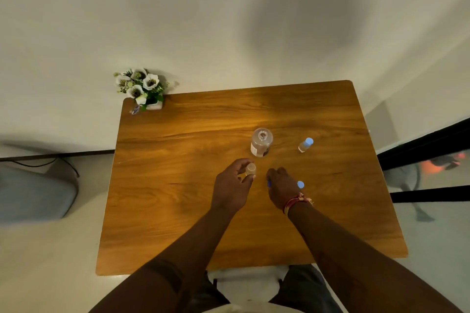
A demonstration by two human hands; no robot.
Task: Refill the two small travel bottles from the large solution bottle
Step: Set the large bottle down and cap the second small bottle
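The large clear solution bottle (262,142) stands uncapped near the middle of the wooden table (178,185). My left hand (232,185) grips a small uncapped travel bottle (250,169) upright, just in front of the large bottle. My right hand (282,187) is beside it with fingers curled down over a small blue thing (269,183), mostly hidden; it looks like a cap. Another blue cap (300,184) lies on the table by the right side of that hand. The second travel bottle (305,145), capped in blue, stands to the right of the large bottle.
A pot of white flowers (142,89) sits on the table's far left corner against the wall. A grey cushion (33,193) lies on the floor at left. Dark rails (427,193) run past the table's right side.
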